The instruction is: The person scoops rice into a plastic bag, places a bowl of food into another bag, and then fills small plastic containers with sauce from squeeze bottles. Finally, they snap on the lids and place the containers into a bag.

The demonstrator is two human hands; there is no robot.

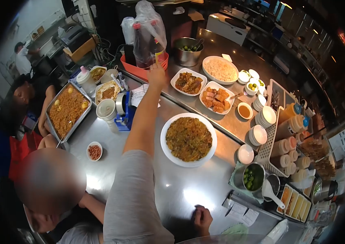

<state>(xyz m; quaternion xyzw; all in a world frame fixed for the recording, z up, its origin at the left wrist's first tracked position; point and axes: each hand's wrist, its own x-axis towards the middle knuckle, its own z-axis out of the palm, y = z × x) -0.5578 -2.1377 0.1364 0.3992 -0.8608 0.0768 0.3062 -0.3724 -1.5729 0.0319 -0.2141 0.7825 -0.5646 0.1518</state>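
Note:
My left hand (pixel 156 75) is stretched far forward to the rim of an orange-red basket (pixel 134 72). Its fingers are pinched together beside a yellow strip (pixel 158 57), and I cannot tell whether they grip it. Bottles with red caps (pixel 143 49) stand in the basket under a clear plastic bag (pixel 150 16). Near the front edge, my right hand (pixel 202 220) rests on the steel counter with curled fingers and nothing visible in it. Between the two hands sits a white plate (pixel 167 156) heaped with noodles (pixel 189 139).
A tray of orange noodles with eggs (pixel 67 110), a blue tape dispenser (pixel 124 118) and a bowl of peanuts (pixel 95 151) are left. Food bowls (pixel 217 97), stacked saucers (pixel 257 135), sauce bottles (pixel 290 124) and a pot of limes (pixel 253 177) stand right. People (pixel 50 183) are close on the left.

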